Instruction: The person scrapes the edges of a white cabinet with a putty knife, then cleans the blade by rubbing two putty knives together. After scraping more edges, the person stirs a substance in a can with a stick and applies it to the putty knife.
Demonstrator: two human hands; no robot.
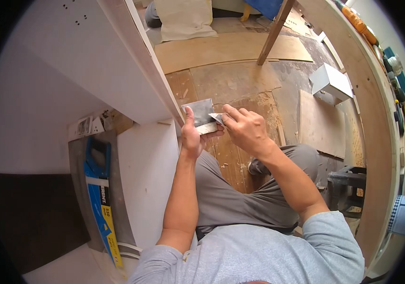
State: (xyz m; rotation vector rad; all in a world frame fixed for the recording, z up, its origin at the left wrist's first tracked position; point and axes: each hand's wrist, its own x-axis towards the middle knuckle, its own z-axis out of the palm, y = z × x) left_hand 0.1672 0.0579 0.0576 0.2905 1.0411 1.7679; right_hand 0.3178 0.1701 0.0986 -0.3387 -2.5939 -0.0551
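Observation:
My left hand (194, 137) is closed around a wide putty knife, its grey metal blade (199, 108) facing up and a pale strip (207, 128) along its near edge. The thumb presses on the blade's left side, and the fingers pass beneath. Against the blade's right edge, my right hand (249, 127) pinches a small putty knife (216, 117), whose pale, smeared tip overlaps the wide blade in this view. My right fingers hide its handle.
A white panel (148, 161) stands left, by a blue-handled handsaw (99, 189). Right are a white box (331, 81), a board (323, 124), a black stool (347, 187) and a wooden beam (386, 142) with tools behind. Wood chips litter the floor (231, 151).

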